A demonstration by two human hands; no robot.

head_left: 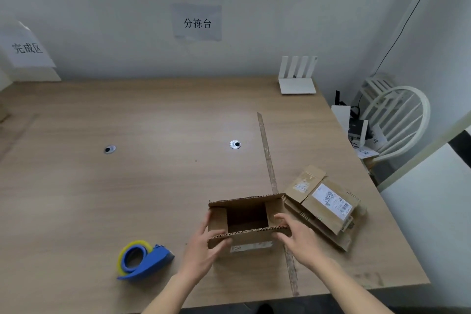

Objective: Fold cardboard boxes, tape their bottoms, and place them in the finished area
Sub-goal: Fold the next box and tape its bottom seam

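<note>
A small brown cardboard box [251, 239] stands opened up on the wooden table [127, 186], its open end facing up and its flaps raised. My left hand [204, 247] grips its left side, thumb on the near flap. My right hand [295, 234] grips the right end of the near flap. A pile of flattened cardboard boxes [323, 206] with a white shipping label lies just right of the box. A blue tape dispenser [142, 259] with a yellow-edged roll sits on the table to the left of my left hand.
A strip of old tape [267, 158] runs across the table from behind the box to the front edge. A white router [297, 76] stands at the back right. Beyond the table's right edge is a white chair [397, 120] with clutter. Paper signs hang on the wall.
</note>
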